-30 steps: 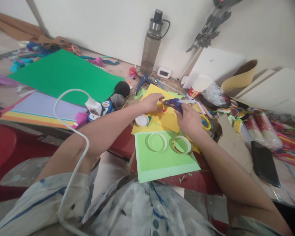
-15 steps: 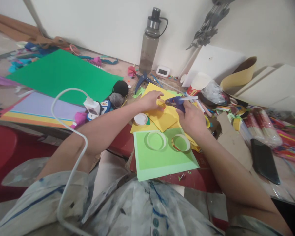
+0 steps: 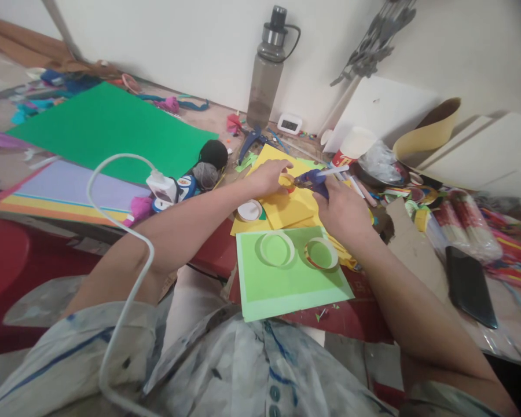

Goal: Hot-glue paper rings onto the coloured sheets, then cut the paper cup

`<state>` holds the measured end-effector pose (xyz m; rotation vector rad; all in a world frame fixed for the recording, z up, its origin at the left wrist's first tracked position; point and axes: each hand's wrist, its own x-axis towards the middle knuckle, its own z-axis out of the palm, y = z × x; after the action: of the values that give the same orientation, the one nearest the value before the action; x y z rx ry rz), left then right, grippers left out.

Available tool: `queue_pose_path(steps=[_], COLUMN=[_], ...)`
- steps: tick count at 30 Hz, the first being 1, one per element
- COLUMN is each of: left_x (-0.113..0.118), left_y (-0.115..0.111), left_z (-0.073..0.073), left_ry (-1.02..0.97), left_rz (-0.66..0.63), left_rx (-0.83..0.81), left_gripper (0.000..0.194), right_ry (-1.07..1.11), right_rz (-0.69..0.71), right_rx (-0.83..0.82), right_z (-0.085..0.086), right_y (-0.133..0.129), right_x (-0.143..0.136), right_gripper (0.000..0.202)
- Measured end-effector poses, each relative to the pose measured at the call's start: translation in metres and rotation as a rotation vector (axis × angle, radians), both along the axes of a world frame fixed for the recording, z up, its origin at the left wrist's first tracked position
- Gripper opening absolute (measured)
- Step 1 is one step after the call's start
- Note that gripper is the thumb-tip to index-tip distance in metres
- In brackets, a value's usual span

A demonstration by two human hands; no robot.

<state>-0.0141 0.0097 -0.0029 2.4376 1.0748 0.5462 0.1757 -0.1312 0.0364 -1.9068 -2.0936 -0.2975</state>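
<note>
A blue glue gun (image 3: 311, 180) with a white glue stick (image 3: 333, 171) at its back is gripped in my right hand (image 3: 345, 209). Its nozzle points left, close to a small yellow and red piece (image 3: 287, 184), ring-like in shape. That piece is pinched by my left hand (image 3: 272, 175); the fingers partly cover it. Yellow paper sheets (image 3: 286, 209) lie below both hands. Nearer my body, two paper rings, a pale one (image 3: 278, 249) and a white one with red marks (image 3: 320, 253), rest on light green sheets (image 3: 264, 284). A round white lid (image 3: 249, 211) sits left of them.
A white cable (image 3: 150, 249) runs over my left forearm to a plug (image 3: 161, 185) on a power strip. Behind stand a water bottle (image 3: 265, 81) and a small clock (image 3: 289, 123). A green sheet (image 3: 113, 130) lies left; a paper cup (image 3: 351, 147) and a phone (image 3: 471, 286) are right.
The view has shifted slightly. My hands keep nearly the same pose, with the glue gun's nozzle still beside the small yellow and red piece.
</note>
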Motion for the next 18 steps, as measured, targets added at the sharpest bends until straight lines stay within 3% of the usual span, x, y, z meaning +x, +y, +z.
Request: queue_pose_path(steps=[12, 18], left_x=[0.001, 0.001], left_y=[-0.003, -0.004], left_z=[0.001, 0.002], left_ry=[-0.042, -0.016], left_rz=[0.009, 0.001], left_rx=[-0.037, -0.011], left_gripper=[0.074, 0.075], right_ry=[0.096, 0.029], right_rz=[0.061, 0.023], right_rx=[-0.013, -0.011], right_z=[-0.015, -0.007], right_y=[0.017, 0.01], right_x=[0.001, 0.001], right_gripper=[0.032, 0.031])
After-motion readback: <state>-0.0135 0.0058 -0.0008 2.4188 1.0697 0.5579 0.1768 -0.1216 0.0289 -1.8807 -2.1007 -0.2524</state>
